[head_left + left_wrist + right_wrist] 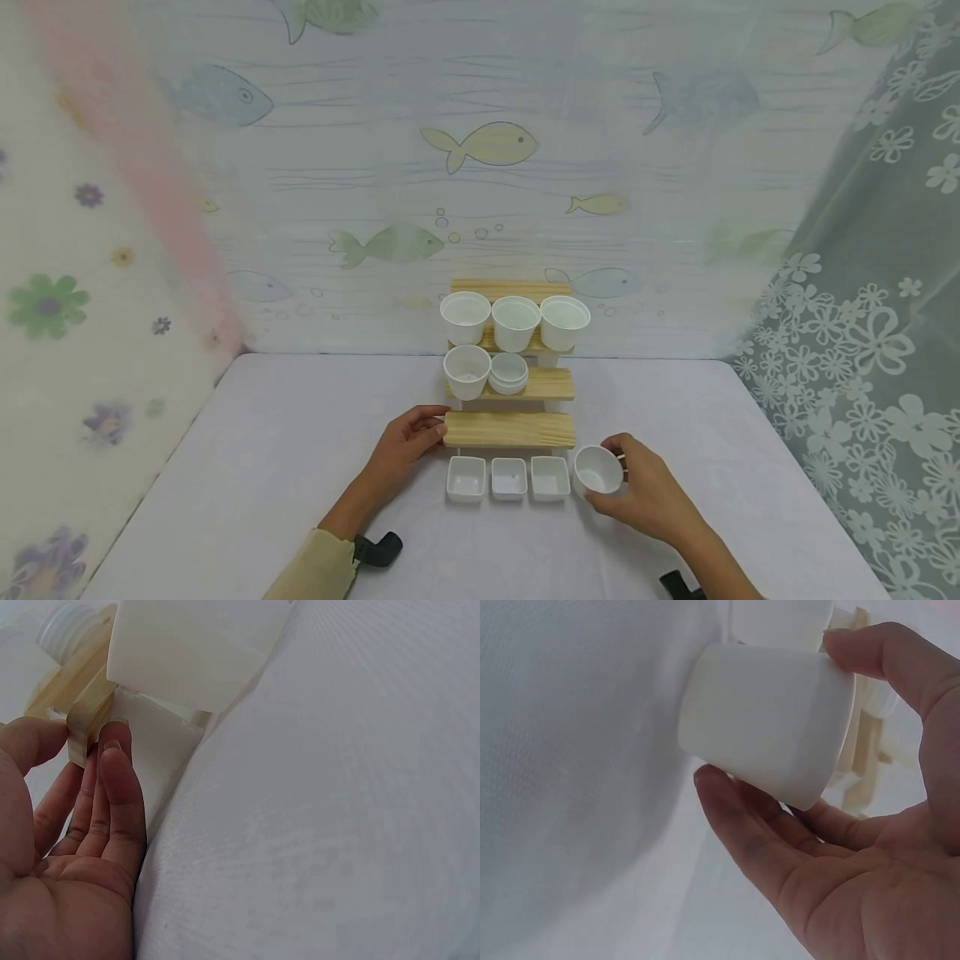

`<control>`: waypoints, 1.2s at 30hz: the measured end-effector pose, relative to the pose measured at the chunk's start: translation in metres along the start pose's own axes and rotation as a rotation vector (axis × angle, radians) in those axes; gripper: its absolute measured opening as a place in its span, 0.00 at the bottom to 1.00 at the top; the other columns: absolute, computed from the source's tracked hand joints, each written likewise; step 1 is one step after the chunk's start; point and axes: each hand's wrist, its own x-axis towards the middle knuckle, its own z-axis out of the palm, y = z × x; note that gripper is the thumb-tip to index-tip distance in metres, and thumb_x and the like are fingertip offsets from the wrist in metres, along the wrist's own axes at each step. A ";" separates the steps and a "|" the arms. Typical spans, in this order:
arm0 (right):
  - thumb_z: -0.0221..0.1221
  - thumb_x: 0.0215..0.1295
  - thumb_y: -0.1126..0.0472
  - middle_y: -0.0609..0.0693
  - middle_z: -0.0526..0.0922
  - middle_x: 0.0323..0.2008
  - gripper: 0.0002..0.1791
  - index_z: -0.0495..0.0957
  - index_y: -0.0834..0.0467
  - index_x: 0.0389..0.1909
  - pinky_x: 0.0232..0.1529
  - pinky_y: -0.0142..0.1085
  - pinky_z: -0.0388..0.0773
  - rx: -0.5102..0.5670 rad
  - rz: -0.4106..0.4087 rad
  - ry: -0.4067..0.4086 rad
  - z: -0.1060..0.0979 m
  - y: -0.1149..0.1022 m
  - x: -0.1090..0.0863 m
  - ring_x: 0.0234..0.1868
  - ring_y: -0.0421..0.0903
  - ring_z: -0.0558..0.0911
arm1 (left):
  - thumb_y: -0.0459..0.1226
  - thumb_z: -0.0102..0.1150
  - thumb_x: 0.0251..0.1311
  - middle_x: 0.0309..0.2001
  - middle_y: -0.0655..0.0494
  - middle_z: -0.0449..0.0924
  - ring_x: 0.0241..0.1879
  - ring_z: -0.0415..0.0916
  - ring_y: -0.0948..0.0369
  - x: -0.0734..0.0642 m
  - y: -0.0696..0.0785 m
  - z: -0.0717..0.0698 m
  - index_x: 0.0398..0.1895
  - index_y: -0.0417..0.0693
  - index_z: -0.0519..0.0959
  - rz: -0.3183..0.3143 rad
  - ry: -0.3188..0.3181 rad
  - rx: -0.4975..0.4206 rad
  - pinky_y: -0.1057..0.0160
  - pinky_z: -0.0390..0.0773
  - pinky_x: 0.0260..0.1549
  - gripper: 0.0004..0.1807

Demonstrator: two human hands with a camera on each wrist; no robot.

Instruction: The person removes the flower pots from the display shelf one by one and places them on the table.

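Note:
My right hand (647, 493) grips a white round cup (597, 469) by its sides, thumb at the near rim and fingers round the far side. In the right wrist view the cup (765, 724) stands mouth toward the palm side, close over the white cloth. At the left end of the lowest board, my left hand (408, 439) pinches the wooden board (510, 430) of a stepped rack. The left wrist view shows the thumb on one face of the board end (91, 712) and fingertips on the other. Three small white square dishes (550, 478) line up before the rack, left of the cup.
Three white cups (516, 323) stand on a higher step of the rack. One step down are another white cup (467, 372) and a smaller round stack (508, 373). A white cloth (300, 450) covers the table; a fish-patterned curtain (360, 167) hangs behind.

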 end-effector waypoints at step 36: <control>0.79 0.57 0.54 0.55 0.80 0.59 0.39 0.73 0.62 0.67 0.61 0.56 0.81 -0.067 -0.237 0.227 -0.007 -0.027 0.014 0.60 0.56 0.81 | 0.39 0.64 0.76 0.53 0.43 0.83 0.47 0.84 0.58 -0.011 0.001 0.008 0.68 0.43 0.77 -0.001 0.022 0.007 0.63 0.86 0.48 0.22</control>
